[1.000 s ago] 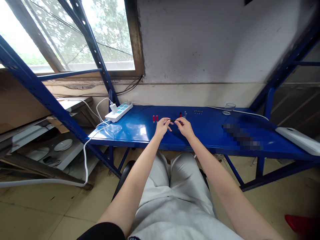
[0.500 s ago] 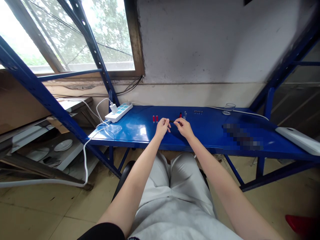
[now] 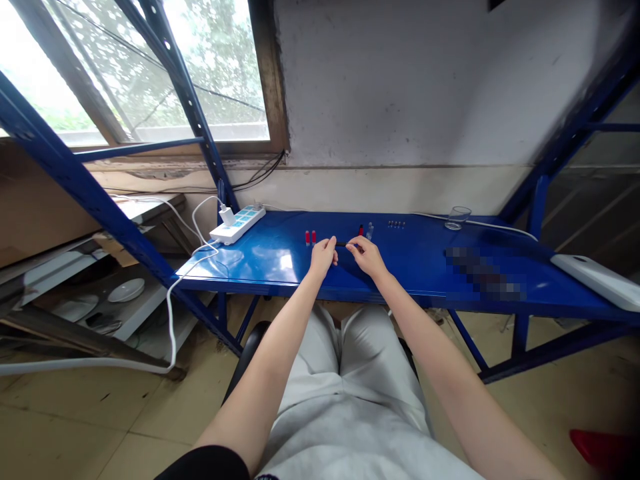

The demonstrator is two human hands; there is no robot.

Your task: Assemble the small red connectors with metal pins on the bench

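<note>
A thin dark pen-like stick (image 3: 341,245) spans the gap between my two hands, held roughly level above the blue table. My left hand (image 3: 324,257) is closed around its left end. The fingertips of my right hand (image 3: 366,255) pinch the right end. Beyond my left hand stand two small red tubes with pale tops (image 3: 311,238). Just past my right hand are a small red-and-black piece (image 3: 361,231) and clear small tubes (image 3: 370,231). Several tiny metallic pieces (image 3: 397,225) lie in a row farther right.
On the blue table (image 3: 420,260), a white power strip (image 3: 239,225) with a plug stands at the left. A clear glass (image 3: 457,218) stands at the back right, near a white cable. A blurred dark object (image 3: 483,272) and a white device (image 3: 597,280) are on the right.
My hands have drawn slightly apart, so more of the dark stick shows between them. The things on the table have not moved.
</note>
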